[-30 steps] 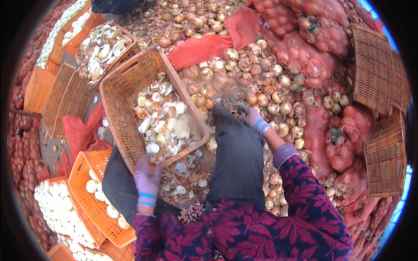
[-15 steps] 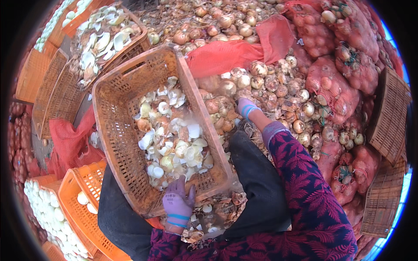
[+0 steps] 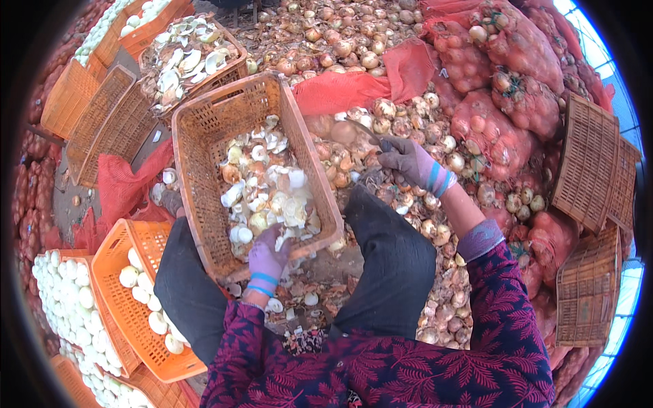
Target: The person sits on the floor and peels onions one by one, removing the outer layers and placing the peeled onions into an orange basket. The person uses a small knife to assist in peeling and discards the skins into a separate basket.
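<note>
While the left hand (image 3: 266,257) grips the crate (image 3: 204,146) rim, peels lie inside.
Right hand (image 3: 407,160), fingers curled, reaches onions (image 3: 408,122); steady the crate, I'd judge.

The hands are wearing gloves: the left hand (image 3: 266,257) is showing lilac with a blue-striped cuff, the right hand (image 3: 408,160) grey-purple with blue and pink bands. The sleeves (image 3: 496,319) are showing a magenta leaf pattern on dark navy, the trousers (image 3: 391,262) black. The brown slatted crate (image 3: 204,146) is carrying white and tan onion peelings (image 3: 269,197). An orange crate (image 3: 136,299) is showing white peeled onions (image 3: 129,277). Red mesh sacks (image 3: 503,129) are glowing pinkish-red
</note>
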A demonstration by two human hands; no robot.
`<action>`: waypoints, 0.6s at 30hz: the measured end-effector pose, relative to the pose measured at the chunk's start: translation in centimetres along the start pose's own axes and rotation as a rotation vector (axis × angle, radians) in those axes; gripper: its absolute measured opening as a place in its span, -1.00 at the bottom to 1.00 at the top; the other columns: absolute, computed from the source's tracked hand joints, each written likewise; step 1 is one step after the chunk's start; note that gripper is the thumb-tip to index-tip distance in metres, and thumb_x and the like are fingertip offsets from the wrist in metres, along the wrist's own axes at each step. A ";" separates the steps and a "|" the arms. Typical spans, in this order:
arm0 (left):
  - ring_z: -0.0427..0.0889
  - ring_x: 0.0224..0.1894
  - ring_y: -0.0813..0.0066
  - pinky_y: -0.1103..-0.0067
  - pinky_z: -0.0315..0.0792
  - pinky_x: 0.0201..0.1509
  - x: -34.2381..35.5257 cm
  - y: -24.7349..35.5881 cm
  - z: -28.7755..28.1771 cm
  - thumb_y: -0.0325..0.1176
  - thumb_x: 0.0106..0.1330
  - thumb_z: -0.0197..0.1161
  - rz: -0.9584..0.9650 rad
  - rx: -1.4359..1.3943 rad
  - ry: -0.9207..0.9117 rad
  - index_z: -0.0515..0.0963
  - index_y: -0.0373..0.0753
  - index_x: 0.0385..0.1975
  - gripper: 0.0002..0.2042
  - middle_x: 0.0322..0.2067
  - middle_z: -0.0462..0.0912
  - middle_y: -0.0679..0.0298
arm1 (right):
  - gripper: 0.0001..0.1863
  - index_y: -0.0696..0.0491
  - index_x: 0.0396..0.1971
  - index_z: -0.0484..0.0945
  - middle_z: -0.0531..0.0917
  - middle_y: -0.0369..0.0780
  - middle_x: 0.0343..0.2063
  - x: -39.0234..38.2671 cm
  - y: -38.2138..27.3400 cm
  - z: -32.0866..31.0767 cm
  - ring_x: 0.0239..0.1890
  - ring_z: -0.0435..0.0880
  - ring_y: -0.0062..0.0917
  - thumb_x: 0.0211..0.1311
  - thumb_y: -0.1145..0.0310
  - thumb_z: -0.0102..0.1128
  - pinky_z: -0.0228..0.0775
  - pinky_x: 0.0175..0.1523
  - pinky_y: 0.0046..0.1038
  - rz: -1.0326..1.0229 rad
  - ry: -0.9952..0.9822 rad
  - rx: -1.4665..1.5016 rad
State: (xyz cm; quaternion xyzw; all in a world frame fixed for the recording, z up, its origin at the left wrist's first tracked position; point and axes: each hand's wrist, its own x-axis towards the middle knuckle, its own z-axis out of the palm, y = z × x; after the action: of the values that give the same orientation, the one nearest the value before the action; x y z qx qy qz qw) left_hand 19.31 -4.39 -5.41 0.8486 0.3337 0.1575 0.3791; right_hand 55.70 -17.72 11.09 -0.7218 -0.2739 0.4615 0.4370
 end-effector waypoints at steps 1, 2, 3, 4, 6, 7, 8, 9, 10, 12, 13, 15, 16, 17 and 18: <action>0.65 0.01 -0.06 0.19 0.53 0.13 -0.1 -0.5 -0.2 -0.23 0.30 0.38 0.007 0.045 0.016 0.56 -0.25 0.15 -0.55 -0.06 0.70 -0.03 | -0.44 0.15 0.33 0.46 0.63 -0.34 -0.46 -0.4 0.3 -0.2 -0.58 0.51 -0.70 0.34 0.37 0.29 0.35 -0.50 -0.56 0.017 0.026 -0.089; 0.65 0.02 -0.06 0.20 0.53 0.14 -0.3 -0.9 -0.5 -0.23 0.30 0.39 0.013 0.091 0.034 0.56 -0.25 0.16 -0.54 -0.03 0.70 -0.03 | -0.42 0.16 0.32 0.47 0.66 -0.31 -0.43 -0.4 0.9 -0.2 -0.55 0.54 -0.67 0.31 0.36 0.30 0.39 -0.46 -0.53 -0.014 0.057 -0.185; 0.65 0.03 -0.07 0.19 0.53 0.13 -0.1 -0.2 -1.3 -0.23 0.30 0.38 -0.071 0.112 -0.006 0.56 -0.26 0.14 -0.56 -0.02 0.69 -0.03 | -0.41 0.16 0.31 0.48 0.68 -0.29 -0.41 0.0 2.0 -0.5 -0.52 0.57 -0.64 0.28 0.34 0.32 0.42 -0.43 -0.50 -0.044 0.098 -0.280; 0.65 0.03 -0.08 0.19 0.53 0.12 -0.3 -0.3 -1.5 -0.22 0.30 0.38 -0.096 0.134 0.002 0.56 -0.26 0.14 -0.56 -0.02 0.69 -0.03 | -0.40 0.17 0.30 0.49 0.70 -0.26 -0.38 0.8 3.3 -0.8 -0.49 0.60 -0.61 0.25 0.33 0.33 0.46 -0.40 -0.46 -0.077 0.133 -0.379; 0.65 0.02 -0.08 0.19 0.54 0.11 0.2 -1.4 -1.3 -0.21 0.31 0.37 -0.153 0.177 0.026 0.56 -0.25 0.14 -0.55 -0.02 0.69 -0.03 | -0.44 0.17 0.18 0.57 0.73 -0.12 -0.36 3.5 7.2 -2.0 -0.41 0.69 -0.43 0.16 0.28 0.34 0.53 -0.28 -0.35 -0.023 0.153 -0.509; 0.65 0.02 -0.09 0.18 0.54 0.10 0.1 -2.3 -1.1 -0.19 0.31 0.36 -0.204 0.186 0.012 0.56 -0.24 0.13 -0.56 -0.03 0.69 -0.05 | -0.46 0.17 0.14 0.59 0.73 -0.09 -0.37 5.1 8.9 -2.2 -0.40 0.70 -0.39 0.15 0.28 0.33 0.54 -0.26 -0.33 -0.017 0.152 -0.564; 0.65 0.02 -0.08 0.18 0.54 0.10 -0.1 -2.3 -1.0 -0.18 0.31 0.36 -0.201 0.249 -0.007 0.56 -0.24 0.13 -0.56 -0.03 0.69 -0.05 | -0.48 0.16 0.11 0.61 0.73 -0.05 -0.38 6.4 10.0 -2.2 -0.40 0.72 -0.35 0.15 0.27 0.33 0.54 -0.25 -0.31 -0.004 0.148 -0.616; 0.66 0.01 -0.08 0.18 0.54 0.10 -0.3 -1.8 -1.0 -0.18 0.31 0.36 -0.201 0.312 -0.029 0.56 -0.23 0.12 -0.56 -0.04 0.69 -0.04 | -0.53 0.16 0.04 0.63 0.74 0.02 -0.37 7.2 10.0 -1.5 -0.33 0.75 -0.25 0.15 0.27 0.30 0.56 -0.18 -0.25 0.100 0.134 -0.569; 0.66 0.01 -0.08 0.18 0.54 0.11 -0.1 -0.8 -0.9 -0.17 0.31 0.36 -0.190 0.367 -0.057 0.56 -0.23 0.12 -0.57 -0.04 0.69 -0.04 | -0.54 0.16 0.04 0.63 0.74 0.03 -0.35 8.4 11.0 -1.7 -0.31 0.76 -0.22 0.15 0.26 0.30 0.56 -0.16 -0.24 0.106 0.141 -0.606; 0.65 0.02 -0.05 0.18 0.54 0.12 -0.3 0.1 -1.6 -0.19 0.32 0.35 -0.184 0.339 -0.039 0.56 -0.26 0.10 -0.58 -0.04 0.69 -0.04 | -0.54 0.17 0.02 0.64 0.76 0.05 -0.31 11.9 13.2 -1.5 -0.28 0.77 -0.17 0.14 0.26 0.30 0.57 -0.13 -0.21 0.105 0.131 -0.680; 0.65 0.01 -0.05 0.18 0.53 0.12 -0.7 -0.1 -1.5 -0.20 0.32 0.35 -0.165 0.346 -0.025 0.55 -0.27 0.10 -0.58 -0.05 0.69 -0.04 | -0.55 0.17 -0.02 0.66 0.76 0.09 -0.25 13.6 14.3 -1.6 -0.19 0.78 -0.08 0.12 0.24 0.33 0.58 -0.06 -0.17 0.042 0.116 -0.730; 0.65 0.00 -0.05 0.18 0.53 0.11 -1.3 0.0 -1.6 -0.23 0.32 0.34 -0.157 0.356 -0.016 0.55 -0.29 0.10 -0.59 -0.06 0.68 -0.04 | -0.56 0.19 -0.05 0.68 0.75 0.13 -0.21 17.7 16.8 -1.2 -0.12 0.76 -0.03 0.12 0.22 0.34 0.58 0.00 -0.15 0.142 0.118 -0.737; 0.64 0.00 -0.05 0.18 0.53 0.11 -1.5 0.5 -1.7 -0.24 0.32 0.34 -0.160 0.355 -0.026 0.55 -0.30 0.09 -0.59 -0.06 0.68 -0.04 | -0.56 0.20 -0.07 0.69 0.75 0.14 -0.19 19.8 18.4 -1.1 -0.08 0.76 -0.01 0.12 0.21 0.35 0.58 0.03 -0.14 0.195 0.122 -0.741; 0.64 -0.01 -0.05 0.18 0.53 0.11 -0.9 0.8 -1.6 -0.26 0.32 0.34 -0.144 0.348 -0.042 0.55 -0.31 0.09 -0.60 -0.06 0.68 -0.04 | -0.58 0.23 -0.11 0.70 0.73 0.17 -0.14 22.0 20.6 -2.3 0.02 0.73 0.00 0.15 0.21 0.34 0.56 0.11 -0.14 0.264 0.099 -0.814; 0.64 -0.02 -0.05 0.18 0.53 0.10 -0.8 1.1 -1.9 -0.26 0.32 0.34 -0.139 0.352 -0.050 0.54 -0.32 0.09 -0.60 -0.07 0.68 -0.03 | -0.59 0.24 -0.11 0.70 0.72 0.17 -0.12 23.5 20.7 -1.8 0.03 0.72 0.01 0.17 0.22 0.33 0.56 0.13 -0.14 0.278 0.094 -0.855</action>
State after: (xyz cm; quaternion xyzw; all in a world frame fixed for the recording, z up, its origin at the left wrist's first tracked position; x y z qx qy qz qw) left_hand 18.21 -4.48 -3.38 0.8804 0.4045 0.0488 0.2428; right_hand 67.10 -9.36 -16.89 -0.8876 -0.3203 0.3280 0.0453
